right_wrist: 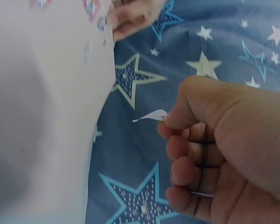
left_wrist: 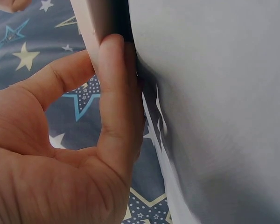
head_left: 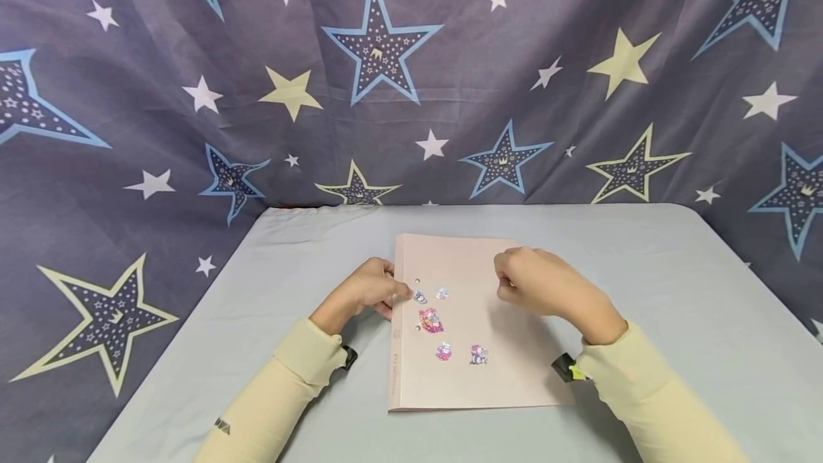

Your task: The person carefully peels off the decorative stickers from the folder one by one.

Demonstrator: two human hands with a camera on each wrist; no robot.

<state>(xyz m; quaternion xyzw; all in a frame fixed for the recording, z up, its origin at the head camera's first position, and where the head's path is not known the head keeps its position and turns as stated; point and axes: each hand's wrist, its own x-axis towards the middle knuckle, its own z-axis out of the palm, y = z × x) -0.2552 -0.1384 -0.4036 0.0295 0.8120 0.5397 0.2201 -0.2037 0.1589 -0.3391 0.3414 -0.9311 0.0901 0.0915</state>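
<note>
A pale pink folder (head_left: pixel 514 384) lies flat on the table, its spine to the left. Shiny stickers dot its cover: a larger pink one (head_left: pixel 431 320), a pink one (head_left: pixel 444 351) and a purple one (head_left: pixel 479 354) lower down, with small bluish ones above. My left hand (head_left: pixel 369 286) grips the folder's spine edge, thumb on top beside a small bluish sticker (head_left: pixel 420 296) and fingers underneath. Above the right part of the cover, my right hand (head_left: pixel 546 284) pinches a thin, curled white sticker (right_wrist: pixel 151 115) between thumb and index finger; the other fingers are curled in.
A light grey cloth covers the table (head_left: pixel 308 249). Behind and beside it hangs a dark curtain (head_left: pixel 411 156) printed with stars. Black bands (head_left: pixel 564 367) sit at the wrists, below cream sleeves (head_left: pixel 643 377).
</note>
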